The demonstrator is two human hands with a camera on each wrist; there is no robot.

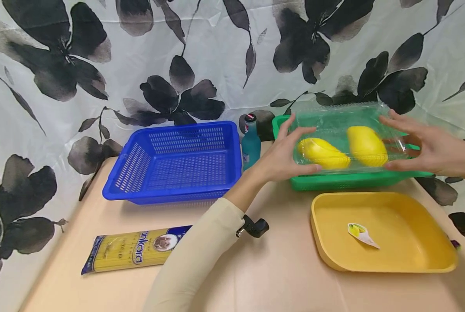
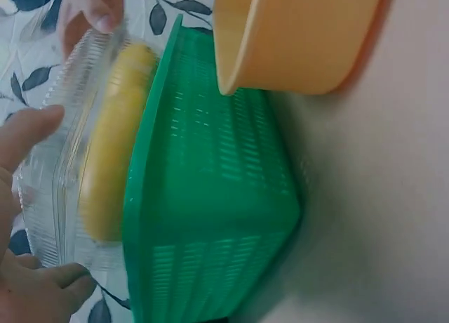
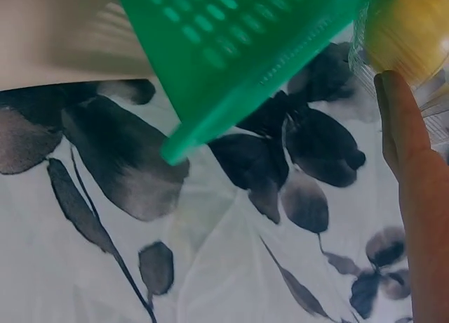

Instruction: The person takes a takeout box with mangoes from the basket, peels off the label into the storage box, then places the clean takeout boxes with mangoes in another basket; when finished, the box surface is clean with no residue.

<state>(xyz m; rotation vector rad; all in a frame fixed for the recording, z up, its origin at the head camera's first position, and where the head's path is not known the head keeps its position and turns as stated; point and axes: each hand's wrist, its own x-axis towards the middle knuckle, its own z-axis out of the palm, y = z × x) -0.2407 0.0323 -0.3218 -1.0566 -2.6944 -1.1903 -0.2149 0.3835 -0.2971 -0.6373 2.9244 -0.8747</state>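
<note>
A clear plastic clamshell container (image 1: 331,125) with two yellow mango-like fruits (image 1: 366,146) inside is held between both hands. It overlaps the green basket (image 1: 341,182) in the head view. My left hand (image 1: 279,156) grips its left end, thumb along the front and fingers toward the back. At the right end, my right hand (image 1: 431,143) holds it with thumb and fingers spread around the side. From the left wrist, the container (image 2: 59,168) appears just above the green basket's rim (image 2: 140,168). The right wrist view shows fingers (image 3: 407,119) against the clear plastic.
A yellow tray (image 1: 408,234) with a small fruit-printed paper tag (image 1: 362,235) sits in front of the green basket. Left of the hands are a blue basket (image 1: 181,173) and a teal bottle (image 1: 251,145). A pasta packet (image 1: 134,249) lies near the left forearm. Floral cloth hangs behind.
</note>
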